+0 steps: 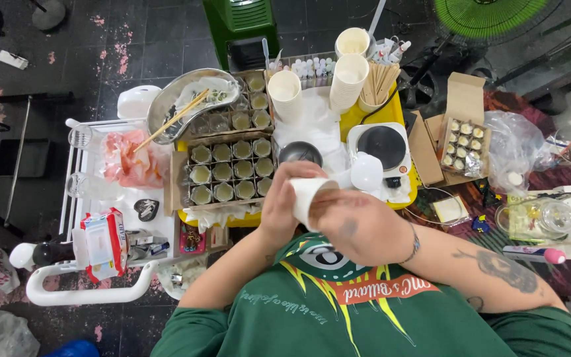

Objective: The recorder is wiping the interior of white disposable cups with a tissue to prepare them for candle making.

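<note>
Both hands held one white paper cup [306, 196] mid-handling: left hand [284, 198] fingers wrapped its side, right hand [358, 225] fingers closed at its rim, above the tray of filled small jars [226, 173]; any next move likely required a steady grip.

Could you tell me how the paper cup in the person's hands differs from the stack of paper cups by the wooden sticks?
The held cup is single, tilted, gripped by both the left hand and right hand. The cup stack holds many nested cups, upright and untouched on the yellow table. Both are plain white paper.
</note>
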